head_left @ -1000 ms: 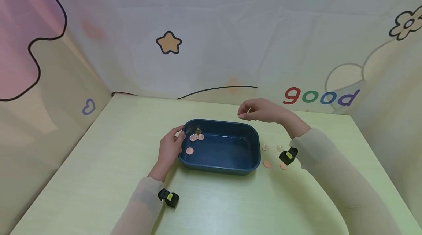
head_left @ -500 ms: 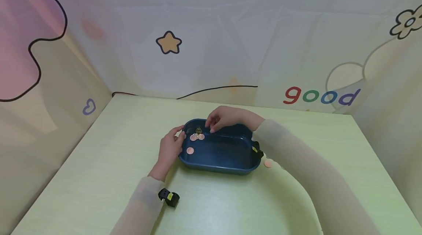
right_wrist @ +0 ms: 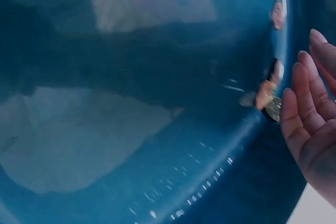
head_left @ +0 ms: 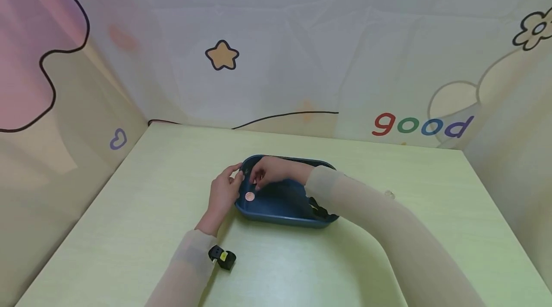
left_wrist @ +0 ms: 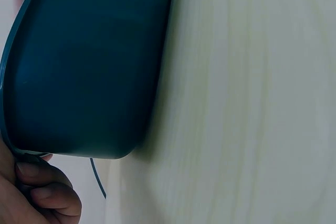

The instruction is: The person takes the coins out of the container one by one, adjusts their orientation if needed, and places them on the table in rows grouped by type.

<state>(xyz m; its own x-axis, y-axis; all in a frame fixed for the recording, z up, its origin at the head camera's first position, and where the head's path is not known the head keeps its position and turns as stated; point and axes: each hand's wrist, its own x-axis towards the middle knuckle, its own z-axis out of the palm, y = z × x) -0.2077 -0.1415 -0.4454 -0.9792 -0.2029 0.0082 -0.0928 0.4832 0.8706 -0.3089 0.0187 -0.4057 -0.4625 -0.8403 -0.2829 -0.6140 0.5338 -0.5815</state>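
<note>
On the pale green table (head_left: 129,221), the left hand (head_left: 223,192) is gripping the left rim of the dark blue tray (head_left: 276,213). Inside that tray's left end, the right hand (head_left: 267,174) is resting with relaxed fingers, grasping nothing, just beside a copper coin (head_left: 249,196) and the coins (right_wrist: 269,100) against the wall.

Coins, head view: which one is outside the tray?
The pale coin on the table, right of the right forearm. The copper coin lies inside the blue tray, just below the right hand.
</note>
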